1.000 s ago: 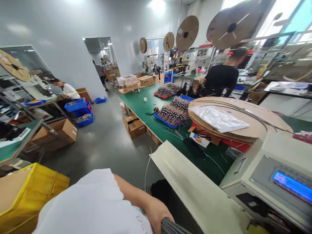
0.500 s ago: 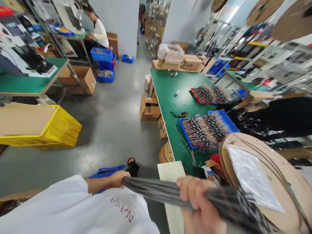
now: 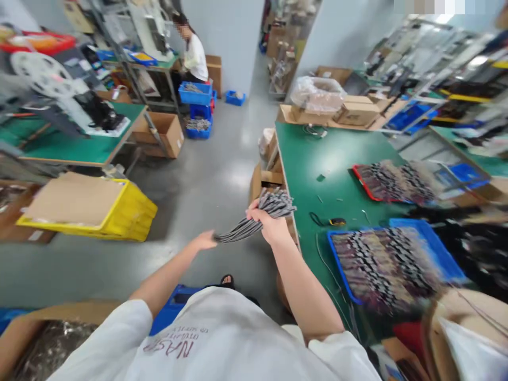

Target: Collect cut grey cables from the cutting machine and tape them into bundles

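While gripped at both ends, bundle of grey wires (image 3: 254, 219) hangs in air over floor, just beside near edge of green bench (image 3: 317, 153). Right hand (image 3: 272, 225) closed round bundle nr the fanned-out end; left hand (image 3: 205, 241) closed on the thin tail end, fingers hidden so grip strength can't be told. White T-shirt w/ print at bottom of view.

Risk, as a guess: loose end fans wide past right hand, so strands could slip out or snag on bench edge if swung; tail end looks pinched only lightly, could drop.

Vs half a sec ago: bundle now held out at arm's length, arms extended, was close to chest; view swung left, cardboard reel gone to the corner.

Further out: blue tray (image 3: 436, 248) of cut wires on bench, red tray (image 3: 359, 177) beyond, black-yellow tool (image 3: 337, 221) between. Yellow crate (image 3: 135, 211) on floor left. Far back, seated person (image 3: 196, 55) at another bench.
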The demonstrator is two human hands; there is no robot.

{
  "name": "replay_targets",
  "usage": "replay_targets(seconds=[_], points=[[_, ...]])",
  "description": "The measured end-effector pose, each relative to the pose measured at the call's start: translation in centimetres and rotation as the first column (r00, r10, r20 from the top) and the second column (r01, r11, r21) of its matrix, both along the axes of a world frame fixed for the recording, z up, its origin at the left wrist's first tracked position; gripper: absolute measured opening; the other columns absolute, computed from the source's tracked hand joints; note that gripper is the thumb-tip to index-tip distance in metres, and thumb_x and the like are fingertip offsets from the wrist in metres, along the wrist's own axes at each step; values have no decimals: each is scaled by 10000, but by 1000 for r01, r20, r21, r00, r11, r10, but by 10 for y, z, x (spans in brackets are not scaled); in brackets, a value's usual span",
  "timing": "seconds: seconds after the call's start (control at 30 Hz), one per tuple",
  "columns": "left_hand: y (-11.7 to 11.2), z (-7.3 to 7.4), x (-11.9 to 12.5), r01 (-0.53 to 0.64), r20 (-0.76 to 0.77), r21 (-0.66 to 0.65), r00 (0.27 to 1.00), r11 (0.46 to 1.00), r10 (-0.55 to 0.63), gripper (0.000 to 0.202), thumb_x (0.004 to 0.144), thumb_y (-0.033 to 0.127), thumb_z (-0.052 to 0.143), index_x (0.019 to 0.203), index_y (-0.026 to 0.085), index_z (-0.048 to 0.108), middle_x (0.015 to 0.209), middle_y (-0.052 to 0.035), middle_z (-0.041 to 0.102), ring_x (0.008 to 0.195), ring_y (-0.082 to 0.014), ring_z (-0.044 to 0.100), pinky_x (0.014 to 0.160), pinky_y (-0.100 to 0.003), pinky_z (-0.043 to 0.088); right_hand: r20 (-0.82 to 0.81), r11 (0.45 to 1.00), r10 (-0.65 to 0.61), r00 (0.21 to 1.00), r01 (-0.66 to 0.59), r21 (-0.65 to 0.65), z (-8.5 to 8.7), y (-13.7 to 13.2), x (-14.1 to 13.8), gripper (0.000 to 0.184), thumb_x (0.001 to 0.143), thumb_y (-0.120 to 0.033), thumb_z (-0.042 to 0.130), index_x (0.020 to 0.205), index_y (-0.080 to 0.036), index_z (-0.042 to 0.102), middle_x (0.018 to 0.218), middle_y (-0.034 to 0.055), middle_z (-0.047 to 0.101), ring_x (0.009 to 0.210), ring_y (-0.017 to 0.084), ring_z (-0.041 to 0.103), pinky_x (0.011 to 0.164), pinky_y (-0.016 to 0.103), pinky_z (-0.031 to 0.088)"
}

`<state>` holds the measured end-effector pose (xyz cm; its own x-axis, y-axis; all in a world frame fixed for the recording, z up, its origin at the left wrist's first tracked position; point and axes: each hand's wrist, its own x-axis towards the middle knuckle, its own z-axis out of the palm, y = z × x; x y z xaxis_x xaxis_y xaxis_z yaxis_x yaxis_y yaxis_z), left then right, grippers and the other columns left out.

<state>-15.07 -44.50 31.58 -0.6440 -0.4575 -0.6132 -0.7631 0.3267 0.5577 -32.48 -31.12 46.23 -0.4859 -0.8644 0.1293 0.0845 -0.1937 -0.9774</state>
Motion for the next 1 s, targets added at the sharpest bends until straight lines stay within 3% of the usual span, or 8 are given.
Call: replay_targets(seconds=[0.1,0.23,0.37,0.5,0.6,0.77,0.9,1.0], points=[[-55,33,26,-189,-61,28,980,982,190,479,843,536,509,1122,161,614,1088,-125,688,1082,-247,620,834,-280,488,-287,914,405,868,-390,111,-19,-58,24,335,819,-310,610,1127,-199,679,832,16,709,783,179,662,794,320,518],[-98,56,98,-351,-5,402,923,845,386,729,866,752,308,1098,149,645,884,-94,717,805,-187,659,720,-258,502,-536,627,762,364,-622,468,-65,-114,75,844,771,-317,690,1526,-205,328,1152,91,721,1034,275,681,896,354,493],[-99,33,147,-442,284,699,893,562,350,508,690,624,721,906,164,699,734,-59,707,736,-190,655,687,-260,508,-464,375,881,-92,-462,804,-127,-144,136,875,838,-344,634,1562,-102,205,1159,187,716,1033,335,689,878,371,491],[-76,1,159,-522,419,817,829,245,370,291,562,298,854,772,179,692,658,-39,685,716,-233,683,661,-331,547,-345,178,888,-305,-463,868,-163,-154,171,926,872,-433,585,1560,-30,115,1141,227,713,1027,336,696,827,365,506],[-56,-6,148,-587,459,797,740,140,491,227,527,199,815,705,168,677,664,-53,693,683,-241,687,602,-332,554,-307,36,830,-466,-504,863,-171,-170,171,952,838,-414,621,1557,-35,126,1022,218,739,913,340,720,755,378,520],[-46,3,102,-762,481,631,532,146,697,127,568,137,656,692,147,633,593,-26,644,581,-182,641,508,-260,518,-376,-45,722,-581,-582,812,-180,-219,147,969,804,-299,651,1555,-31,101,989,232,731,917,346,703,805,412,507],[-57,7,70,-887,428,437,348,146,834,133,561,117,629,691,130,605,561,-17,606,521,-159,592,442,-227,465,-439,-139,718,-540,-730,669,-199,-252,125,1035,786,-237,657,1561,-54,-5,1051,211,711,989,308,662,897,419,465],[-72,5,61,-924,385,350,290,152,876,82,570,132,640,643,115,606,543,-34,597,507,-155,581,430,-214,444,-449,-166,759,-471,-807,567,-216,-269,116,1070,774,-167,628,1553,-72,-100,1099,200,685,1012,285,631,924,437,448]])
